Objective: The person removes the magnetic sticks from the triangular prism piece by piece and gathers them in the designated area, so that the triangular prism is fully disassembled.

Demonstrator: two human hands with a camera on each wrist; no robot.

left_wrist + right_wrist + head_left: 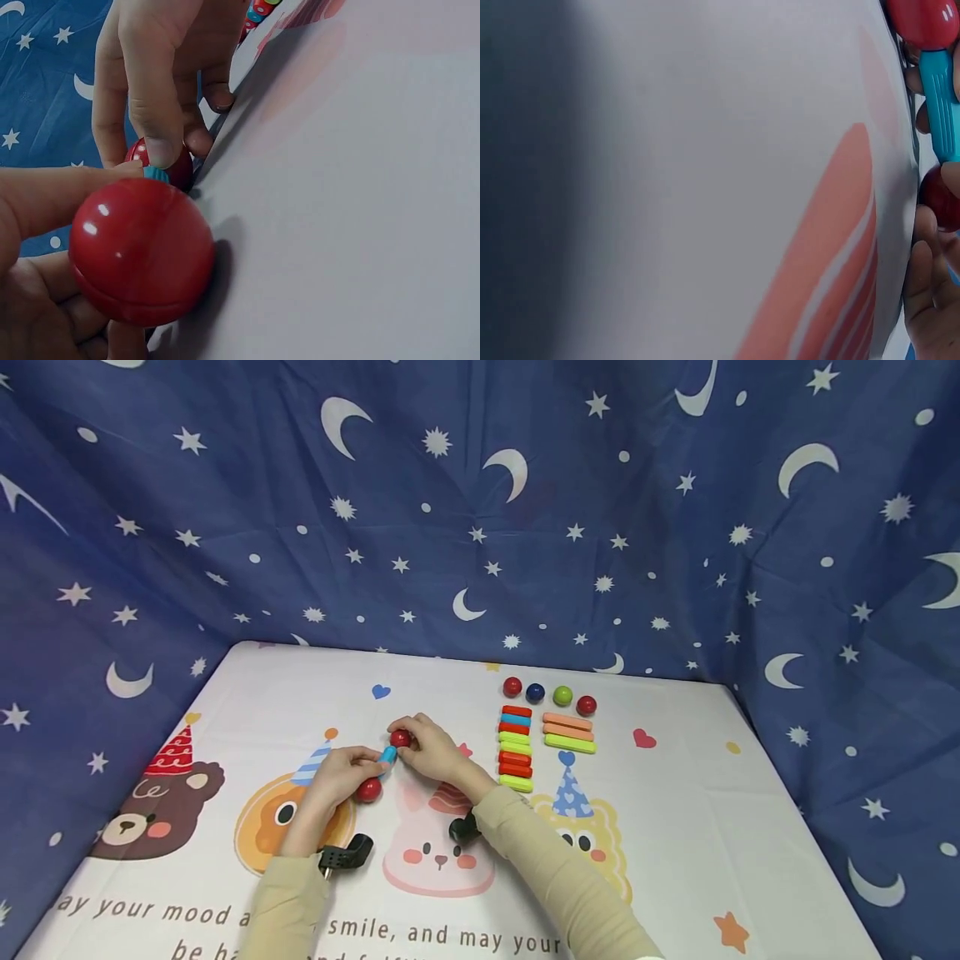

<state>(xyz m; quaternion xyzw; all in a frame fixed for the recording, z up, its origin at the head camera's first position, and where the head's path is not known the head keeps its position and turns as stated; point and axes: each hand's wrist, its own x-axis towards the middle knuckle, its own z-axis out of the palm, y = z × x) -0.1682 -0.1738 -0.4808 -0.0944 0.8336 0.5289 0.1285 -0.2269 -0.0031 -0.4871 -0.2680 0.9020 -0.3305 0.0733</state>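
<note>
A light-blue rod (pixel 387 755) joins two glossy red balls, one at each end. My left hand (pixel 341 774) pinches the rod between thumb and fingers, beside the nearer red ball (pixel 368 790). At the far end, my right hand (pixel 437 755) grips the other red ball (pixel 401 738). In the left wrist view the nearer ball (pixel 142 251) looms large and hides most of the rod. The right wrist view catches the ribbed blue rod (pixel 941 105) at its edge, with a ball at either end.
Right of the hands lie a column of short red, blue and yellow-green rods (pixel 515 749) and a stack of longer orange and yellow-green rods (pixel 568 732). Behind them sits a row of balls, including a blue ball (pixel 535 693) and a green ball (pixel 563 696). A starry curtain (pixel 465 527) encloses the printed tablecloth (pixel 675 827).
</note>
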